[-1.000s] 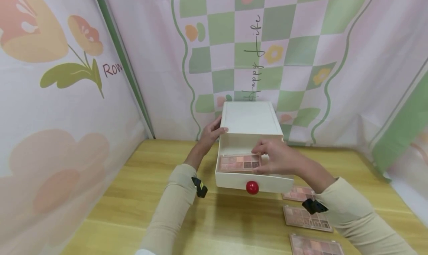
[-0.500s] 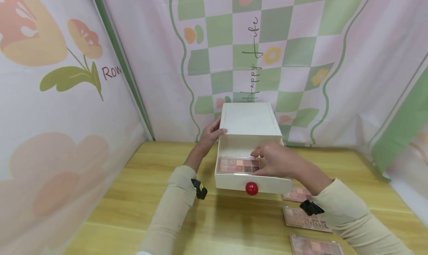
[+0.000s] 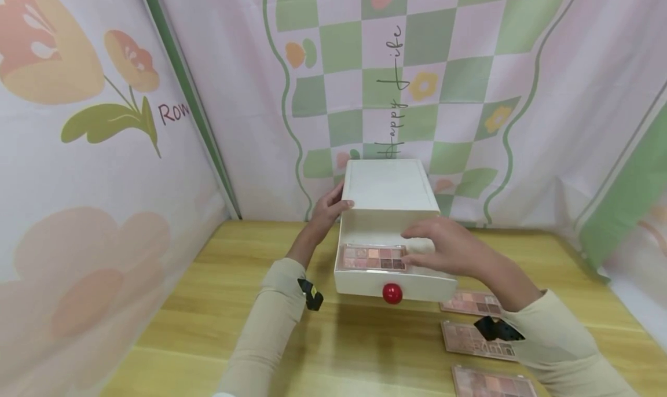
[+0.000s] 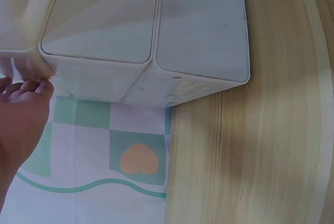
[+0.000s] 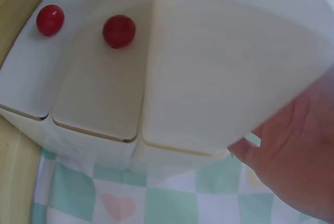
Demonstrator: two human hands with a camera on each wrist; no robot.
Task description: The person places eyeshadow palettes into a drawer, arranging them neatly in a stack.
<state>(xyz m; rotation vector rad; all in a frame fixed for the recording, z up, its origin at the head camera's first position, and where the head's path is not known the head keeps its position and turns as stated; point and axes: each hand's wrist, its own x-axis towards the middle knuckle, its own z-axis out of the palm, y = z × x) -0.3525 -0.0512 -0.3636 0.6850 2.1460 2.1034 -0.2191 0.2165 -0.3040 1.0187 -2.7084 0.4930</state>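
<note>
Left hand (image 3: 327,210): gripping the front left top corner of the white cabinet (image 3: 391,183), hooking a thumb over the edge and running fingers back along the side

Right hand (image 3: 450,246): grasping nothing, hovering over the right part of the drawer (image 3: 359,282), keeping thumb and forefinger spread; overlapping the end of the makeup palette (image 3: 372,257) with the thumb tip in the head view, so leaving actual contact impossible to tell

Makeup palette: sitting inside the drawer, toward the left and pretty close behind the front panel, showing rows of pink, peach and dark brown pans

Drawer: sticking out of the top of the cabinet toward the person, wearing a shiny red knob (image 3: 392,293) on the front

Lower drawers (image 5: 96,85): sitting flush below, sporting red knobs (image 5: 119,31) as well, going by the right wrist view

Other palettes (image 3: 464,338): lying on the wood-look table (image 3: 208,304) to the right, lining up as three front to back; hiding partly behind the right wrist, plus running off the bottom of the frame for the nearest one

Sleeves (image 3: 276,307): covering both forearms in beige, carrying little black wrist devices (image 3: 499,329)

Backdrop (image 3: 341,47): hanging behind the cabinet, showing green checks and "Happy Life" lettering

Side curtain (image 3: 41,171): hanging on the left, displaying big orange and pink flowers
</note>
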